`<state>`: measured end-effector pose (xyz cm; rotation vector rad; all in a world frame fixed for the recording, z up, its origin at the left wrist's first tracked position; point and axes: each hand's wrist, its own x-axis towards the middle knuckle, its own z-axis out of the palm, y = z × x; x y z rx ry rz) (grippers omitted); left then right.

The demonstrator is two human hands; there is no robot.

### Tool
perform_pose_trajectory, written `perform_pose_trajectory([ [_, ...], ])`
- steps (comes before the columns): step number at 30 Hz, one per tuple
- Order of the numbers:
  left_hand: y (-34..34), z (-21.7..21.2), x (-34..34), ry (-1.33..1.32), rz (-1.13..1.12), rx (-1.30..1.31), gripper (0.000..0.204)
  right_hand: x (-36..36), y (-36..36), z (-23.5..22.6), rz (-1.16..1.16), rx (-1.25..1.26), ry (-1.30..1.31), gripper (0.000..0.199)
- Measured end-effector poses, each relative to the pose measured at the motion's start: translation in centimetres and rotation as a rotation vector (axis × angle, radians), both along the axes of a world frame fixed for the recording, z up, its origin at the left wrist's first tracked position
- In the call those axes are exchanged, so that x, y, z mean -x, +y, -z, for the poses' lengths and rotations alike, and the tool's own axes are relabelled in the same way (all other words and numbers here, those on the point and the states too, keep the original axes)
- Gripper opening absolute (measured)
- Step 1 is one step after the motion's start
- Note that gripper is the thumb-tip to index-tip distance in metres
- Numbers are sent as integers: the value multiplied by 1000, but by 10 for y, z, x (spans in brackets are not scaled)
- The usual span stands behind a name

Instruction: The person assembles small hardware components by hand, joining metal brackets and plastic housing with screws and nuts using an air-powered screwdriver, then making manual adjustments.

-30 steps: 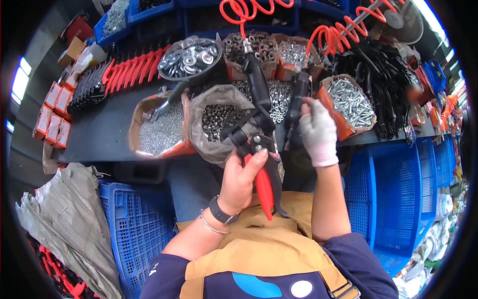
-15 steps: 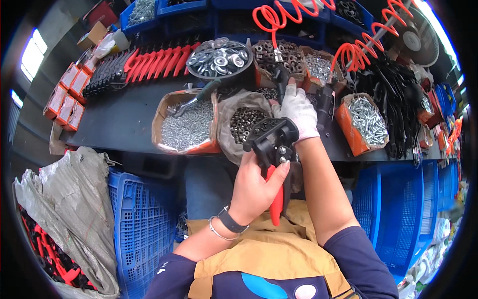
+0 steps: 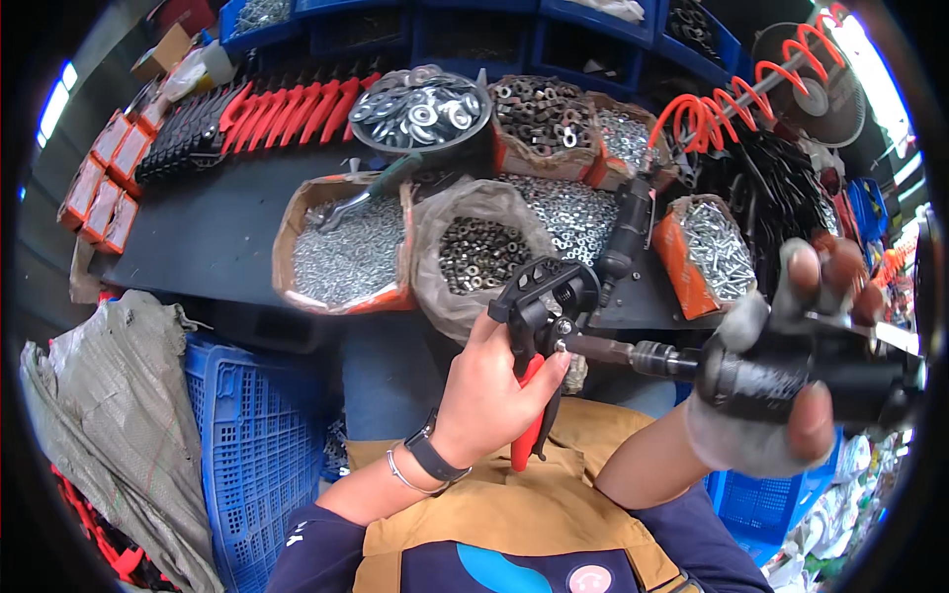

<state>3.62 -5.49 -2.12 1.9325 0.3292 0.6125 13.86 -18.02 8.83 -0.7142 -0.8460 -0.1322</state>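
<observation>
Dark bench [image 3: 213, 232] of screw and nut boxes behind; left hand [image 3: 489, 395] clamped on red-handled pliers tool [image 3: 539, 316], head just above its fingers, right gloved hand [image 3: 766, 395] wrapped round black driver [image 3: 791, 371], long axis level, bit [image 3: 593, 348] touching tool head leftward.

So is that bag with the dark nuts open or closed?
Open. The sack of nuts has its top rolled back, so the dark nuts show inside, just above the left hand holding the red-handled tool.
</observation>
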Motion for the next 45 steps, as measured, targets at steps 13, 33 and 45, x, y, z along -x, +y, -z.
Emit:
perform_pose_trajectory([
  [13,-15,9,-4,-95,125,375,34,9,-14,-1,9,201,-324,63],
  [33,8,25,15,-622,563,1631,47,-16,58,70,-57,1118,-178,16],
  [45,3,30,8,-461,1065,2006,63,-8,22,45,391,907,-959,31],
])
